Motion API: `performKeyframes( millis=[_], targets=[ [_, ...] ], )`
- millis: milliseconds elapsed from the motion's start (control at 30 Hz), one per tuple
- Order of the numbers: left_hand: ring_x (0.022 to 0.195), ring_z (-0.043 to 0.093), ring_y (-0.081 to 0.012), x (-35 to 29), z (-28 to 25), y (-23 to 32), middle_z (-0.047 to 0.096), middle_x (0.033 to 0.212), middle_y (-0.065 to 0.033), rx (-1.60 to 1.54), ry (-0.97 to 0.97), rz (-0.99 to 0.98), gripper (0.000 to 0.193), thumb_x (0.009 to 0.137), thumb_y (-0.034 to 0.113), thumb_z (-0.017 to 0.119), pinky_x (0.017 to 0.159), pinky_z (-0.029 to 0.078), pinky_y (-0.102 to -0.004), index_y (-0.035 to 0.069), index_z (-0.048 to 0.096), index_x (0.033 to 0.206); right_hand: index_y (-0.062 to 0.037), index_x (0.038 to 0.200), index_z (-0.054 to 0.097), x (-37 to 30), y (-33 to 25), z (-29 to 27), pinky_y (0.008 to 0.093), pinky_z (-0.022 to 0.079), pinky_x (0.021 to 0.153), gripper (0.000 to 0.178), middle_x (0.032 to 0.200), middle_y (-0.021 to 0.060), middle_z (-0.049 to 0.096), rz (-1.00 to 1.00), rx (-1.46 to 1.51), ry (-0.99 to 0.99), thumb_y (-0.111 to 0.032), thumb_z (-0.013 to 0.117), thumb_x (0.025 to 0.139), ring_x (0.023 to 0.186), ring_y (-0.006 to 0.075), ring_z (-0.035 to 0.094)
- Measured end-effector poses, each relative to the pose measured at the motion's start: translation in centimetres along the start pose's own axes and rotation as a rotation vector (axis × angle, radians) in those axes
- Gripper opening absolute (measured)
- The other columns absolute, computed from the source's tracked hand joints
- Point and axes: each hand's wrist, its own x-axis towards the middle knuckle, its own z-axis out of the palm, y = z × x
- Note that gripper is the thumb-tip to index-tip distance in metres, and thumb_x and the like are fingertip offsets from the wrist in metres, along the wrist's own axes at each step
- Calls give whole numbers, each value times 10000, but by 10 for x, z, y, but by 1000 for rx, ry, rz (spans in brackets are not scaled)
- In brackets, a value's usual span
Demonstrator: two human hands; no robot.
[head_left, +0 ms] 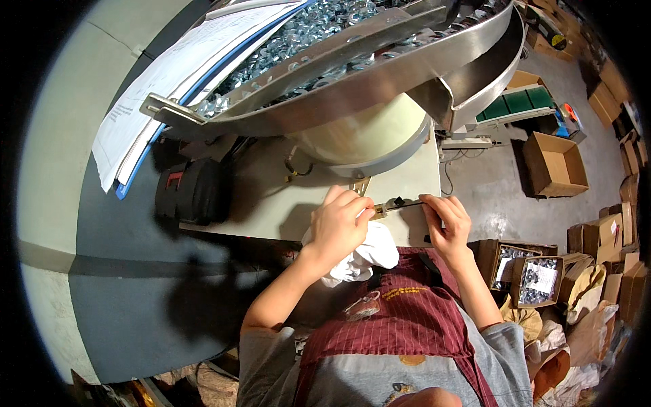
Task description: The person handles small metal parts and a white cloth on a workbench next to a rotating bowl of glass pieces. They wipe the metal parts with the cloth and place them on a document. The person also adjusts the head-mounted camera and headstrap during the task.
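Observation:
My left hand is closed, with its fingertips pinched on one end of a slim metal tool with a dark bar. Its exact kind is too small to make out. On the tool's other end, my right hand pinches with thumb and forefinger. A crumpled white cloth lies below my left hand at the near edge of the pale tabletop. Just beyond my fingers, a small brass-coloured piece sits on the tabletop.
A steel feeder bowl full of shiny metal parts stands ahead. Papers on a blue clipboard lean at its left, above a black case. At right are an open carton, a green conveyor and boxes of parts.

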Motion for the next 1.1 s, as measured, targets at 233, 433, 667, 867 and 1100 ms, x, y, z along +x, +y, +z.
performKeyframes(
  millis=[233, 433, 667, 867, 1100],
  targets=[
    [933, 648, -255, -3, 2, 3, 724, 901, -22, 65, 42, 58, 50, 854, 138, 770, 763, 563, -378, 106, 758, 891, -18, 1071, 735, 1, 0, 0, 366, 522, 700, 262, 926, 105, 743, -7, -19, -1, 84, 708, 831, 760, 281, 640],
    [917, 649, -252, -5, 5, 7, 707, 887, -28, 119, 80, 100, 62, 849, 112, 763, 737, 576, -380, 99, 749, 908, -19, 1067, 732, 1, -2, 0, 368, 525, 708, 242, 927, 104, 744, -15, -30, 3, 69, 718, 843, 771, 282, 649],
    [921, 649, -250, -6, 5, 3, 701, 887, -30, 130, 65, 120, 60, 849, 111, 758, 731, 578, -376, 96, 745, 905, -21, 1065, 734, 1, -3, 1, 365, 528, 709, 232, 937, 99, 748, -27, -37, 13, 60, 718, 848, 768, 279, 652],
    [935, 651, -248, -4, 3, 5, 684, 882, -25, 166, 26, 138, 50, 855, 118, 742, 724, 584, -383, 104, 750, 903, -25, 1076, 736, -1, 0, 1, 365, 533, 712, 261, 959, 94, 751, -28, -52, 6, 60, 716, 830, 772, 277, 647],
    [946, 651, -243, -5, 1, 5, 702, 908, -22, 159, 26, 130, 108, 862, 129, 751, 732, 587, -385, 109, 781, 964, -37, 1113, 747, -1, -5, -5, 374, 533, 706, 331, 1000, 89, 746, -102, -153, -50, 46, 714, 794, 778, 278, 630]
  ],
)
